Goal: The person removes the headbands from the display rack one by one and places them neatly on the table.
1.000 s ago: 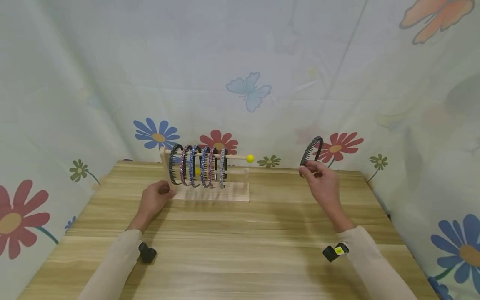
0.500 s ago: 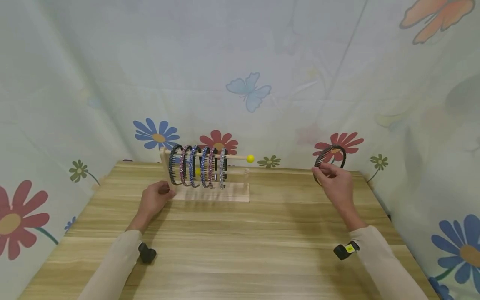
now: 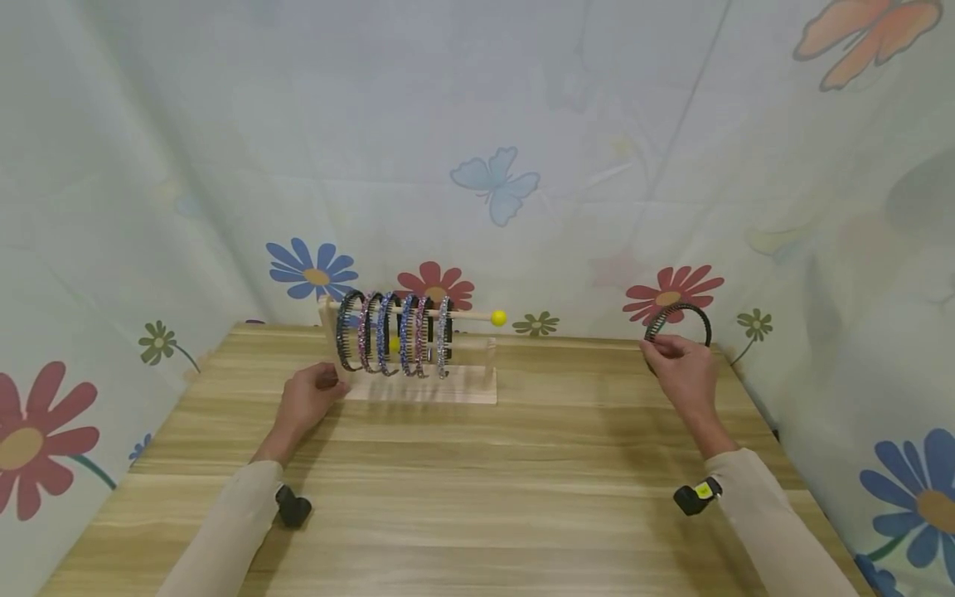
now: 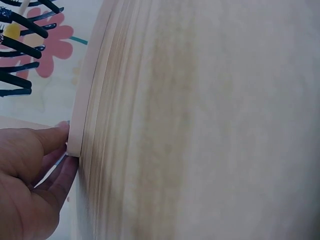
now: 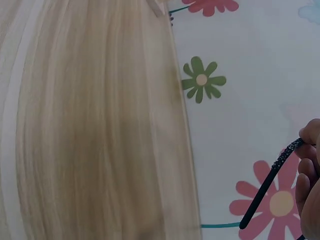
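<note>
My right hand [image 3: 686, 373] pinches a black toothed headband [image 3: 677, 307] in the air above the table's back right, its arch facing the head camera. In the right wrist view, the headband [image 5: 262, 192] shows a glittery part by the fingertips and a plain dark end sloping down. My left hand [image 3: 304, 402] grips the left end of a wooden headband stand [image 3: 466, 387]. The left wrist view has thumb and fingers on the corner of the stand's base [image 4: 86, 95]. Several jewelled headbands [image 3: 385, 332], in black, pink, blue and silver, hang along the stand's upper rod.
A yellow ball [image 3: 498, 317] caps the rod's right end. Under the stand lies a wood-grain table [image 3: 477, 497]. Behind and at both sides hangs a white cloth [image 3: 358, 124] printed with flowers and butterflies, close along the table's back edge.
My right hand has moved right and slightly lower with the headband, which has turned from nearly edge-on to show its curve. My left hand stays at the stand's base.
</note>
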The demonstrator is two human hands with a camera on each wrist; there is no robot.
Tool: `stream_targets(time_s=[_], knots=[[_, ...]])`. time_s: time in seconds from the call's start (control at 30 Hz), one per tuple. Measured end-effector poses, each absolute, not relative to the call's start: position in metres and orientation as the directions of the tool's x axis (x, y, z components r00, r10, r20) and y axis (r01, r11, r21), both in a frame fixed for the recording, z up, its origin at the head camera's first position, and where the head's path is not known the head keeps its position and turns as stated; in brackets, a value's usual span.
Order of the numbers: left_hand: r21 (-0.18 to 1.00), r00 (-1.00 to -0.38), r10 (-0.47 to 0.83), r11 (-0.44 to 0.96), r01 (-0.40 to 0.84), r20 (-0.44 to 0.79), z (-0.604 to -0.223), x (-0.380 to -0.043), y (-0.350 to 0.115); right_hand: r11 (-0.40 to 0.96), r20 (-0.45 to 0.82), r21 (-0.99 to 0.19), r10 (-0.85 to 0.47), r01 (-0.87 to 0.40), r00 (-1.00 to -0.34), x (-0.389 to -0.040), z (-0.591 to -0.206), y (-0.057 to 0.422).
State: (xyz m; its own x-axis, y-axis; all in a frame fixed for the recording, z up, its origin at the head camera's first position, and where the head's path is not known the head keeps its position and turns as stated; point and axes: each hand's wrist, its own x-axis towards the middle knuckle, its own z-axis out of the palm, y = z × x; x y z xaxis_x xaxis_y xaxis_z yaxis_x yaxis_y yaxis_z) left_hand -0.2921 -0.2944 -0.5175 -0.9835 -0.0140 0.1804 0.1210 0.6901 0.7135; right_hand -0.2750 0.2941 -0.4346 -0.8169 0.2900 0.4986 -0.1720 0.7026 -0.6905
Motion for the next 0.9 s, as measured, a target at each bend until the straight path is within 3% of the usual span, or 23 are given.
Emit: stream_targets(time_s=[0.47,0.9], knots=[[0.722,-0.983,-0.023,0.682,0.118,0.182,-0.517,-0.291,-0.292,0.780,0.491,-0.622,0.321,-0.068,-0.810,-0.285,-0.461,0.314],[0.720,-0.981,-0.021,0.682,0.126,0.192,-0.519,-0.294,-0.294,0.824,0.423,-0.567,0.314,0.023,-0.850,-0.291,-0.475,0.337]])
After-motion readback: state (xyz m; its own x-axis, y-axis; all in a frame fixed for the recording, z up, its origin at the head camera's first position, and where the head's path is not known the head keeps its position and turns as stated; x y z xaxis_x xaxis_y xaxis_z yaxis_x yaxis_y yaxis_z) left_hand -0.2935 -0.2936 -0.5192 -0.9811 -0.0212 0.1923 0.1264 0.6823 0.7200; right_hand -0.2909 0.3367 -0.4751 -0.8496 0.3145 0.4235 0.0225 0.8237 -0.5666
